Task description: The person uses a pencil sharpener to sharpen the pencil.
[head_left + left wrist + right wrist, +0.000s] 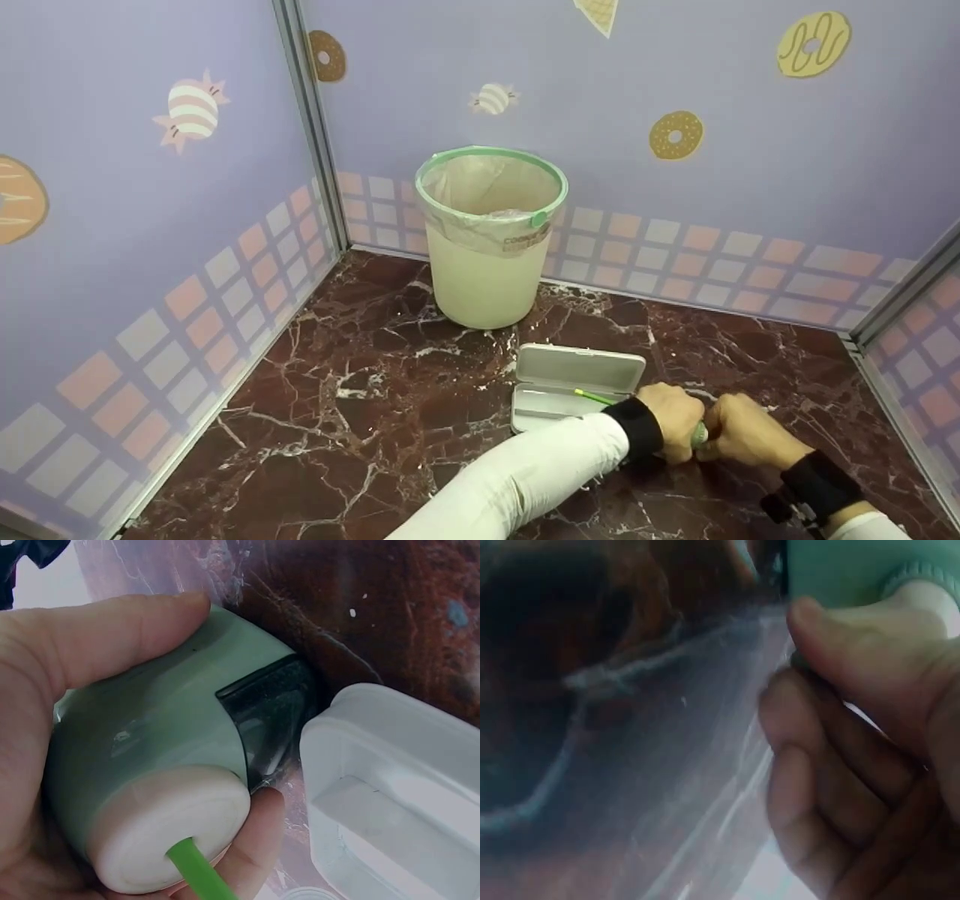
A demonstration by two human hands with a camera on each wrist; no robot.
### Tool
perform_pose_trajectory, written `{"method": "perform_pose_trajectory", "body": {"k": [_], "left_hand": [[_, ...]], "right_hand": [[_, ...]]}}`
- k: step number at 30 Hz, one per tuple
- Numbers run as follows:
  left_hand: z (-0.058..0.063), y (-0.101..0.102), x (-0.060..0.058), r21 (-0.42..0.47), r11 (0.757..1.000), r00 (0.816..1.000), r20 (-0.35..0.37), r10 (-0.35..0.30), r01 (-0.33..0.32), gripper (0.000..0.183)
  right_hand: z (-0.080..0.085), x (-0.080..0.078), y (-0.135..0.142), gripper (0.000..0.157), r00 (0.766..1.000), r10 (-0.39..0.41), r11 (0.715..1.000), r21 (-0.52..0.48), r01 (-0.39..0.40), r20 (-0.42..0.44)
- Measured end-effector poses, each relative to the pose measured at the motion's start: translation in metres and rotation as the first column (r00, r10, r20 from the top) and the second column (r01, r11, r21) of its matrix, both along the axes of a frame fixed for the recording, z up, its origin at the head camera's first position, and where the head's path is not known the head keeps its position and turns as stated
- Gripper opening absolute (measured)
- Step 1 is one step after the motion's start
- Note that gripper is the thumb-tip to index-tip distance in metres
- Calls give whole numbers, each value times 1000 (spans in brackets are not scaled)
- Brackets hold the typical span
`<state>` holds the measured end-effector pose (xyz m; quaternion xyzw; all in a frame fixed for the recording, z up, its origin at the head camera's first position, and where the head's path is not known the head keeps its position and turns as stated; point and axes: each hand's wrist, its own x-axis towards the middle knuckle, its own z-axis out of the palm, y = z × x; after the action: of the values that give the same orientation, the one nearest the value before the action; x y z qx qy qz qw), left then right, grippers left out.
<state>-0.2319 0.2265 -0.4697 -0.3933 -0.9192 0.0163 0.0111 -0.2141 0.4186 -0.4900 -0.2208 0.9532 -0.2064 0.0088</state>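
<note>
1. Your left hand [675, 427] grips the green sharpener [150, 765] near the desk's front right corner, pencil [199, 870] inserted
2. Your right hand [746, 435] pinches its crank; judged next: steady turning

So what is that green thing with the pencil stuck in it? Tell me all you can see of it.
It looks like a sharpener: a rounded, pale green body, smooth like plastic, with a cream end face and a dark see-through window on one side. A green pencil enters a hole in the cream face. The left hand grips the body, thumb on top and fingers below. The right hand pinches a ribbed knob at the far end. It sits low over the marble table, beside an open white case.
</note>
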Motion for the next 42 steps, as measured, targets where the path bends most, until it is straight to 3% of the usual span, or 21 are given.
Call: {"method": "perform_pose_trajectory", "body": {"k": [5, 13, 19, 22, 25, 29, 32, 36, 39, 42], "left_hand": [[-1, 1, 0, 1, 1000, 1000, 2, -3, 3, 29], [-1, 1, -3, -3, 1000, 1000, 25, -7, 7, 29], [-4, -5, -4, 33, 999, 998, 56, -4, 2, 76], [-3, -19, -5, 60, 998, 997, 70, -29, 25, 84], [4, -39, -8, 74, 996, 996, 70, -63, 58, 74], [14, -65, -18, 72, 995, 996, 51, -78, 74, 47], [15, -81, -27, 84, 995, 998, 31, -62, 59, 28], [10, -95, -34, 126, 991, 999, 10, -44, 43, 14], [6, -98, -35, 145, 989, 999, -6, -40, 40, 13], [2, -96, -34, 127, 991, 999, -29, -33, 37, 13]], "right_hand": [[-3, 5, 0, 24, 998, 32, 999, -10, -31, 48], [-4, 8, -2, 28, 999, 28, 999, 43, -26, -28], [-4, 7, -3, 32, 999, -2, 996, 88, 5, -32], [-7, 8, -5, 32, 999, -24, 995, 93, 26, -26], [-5, 9, -4, 29, 999, -29, 993, 111, 31, -17], [15, 14, -2, 30, 994, -87, 977, 202, 71, 69], [39, 21, -3, 55, 983, -155, 948, 294, 120, 98], [60, 27, -18, 85, 987, -158, 939, 313, 140, 33], [61, 25, -37, 94, 993, -117, 950, 289, 117, -17], [51, 18, -55, 89, 996, -78, 965, 248, 88, -53]]}}
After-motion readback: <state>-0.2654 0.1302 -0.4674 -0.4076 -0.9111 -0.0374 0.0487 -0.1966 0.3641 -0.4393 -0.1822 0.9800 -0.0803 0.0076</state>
